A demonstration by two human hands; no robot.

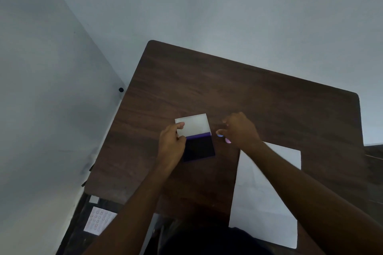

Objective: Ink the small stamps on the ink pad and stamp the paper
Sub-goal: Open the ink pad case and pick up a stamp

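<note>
1. Left hand (pixel 172 141) grips the left edge of the open purple ink pad (pixel 199 148), thumb on its white lid (pixel 193 125).
2. Right hand (pixel 240 130), fingers curled, pinches small pastel stamps (pixel 223 137) just right of the pad.
3. Step looks like first inking; next needs a stamp pressed face-down on the pad.
4. Blank white paper sheet (pixel 267 192) lies near-right on the dark wooden table (pixel 228 89), long axis front-to-back.

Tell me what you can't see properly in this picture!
- Small pastel stamps, head view: tiny and blurred, partly hidden under the right hand; their shapes are unreadable.
- Dark purple ink pad: its left edge is covered by the left hand.
- White paper sheet: the right forearm crosses it; any stamped marks are too faint to tell.
</note>
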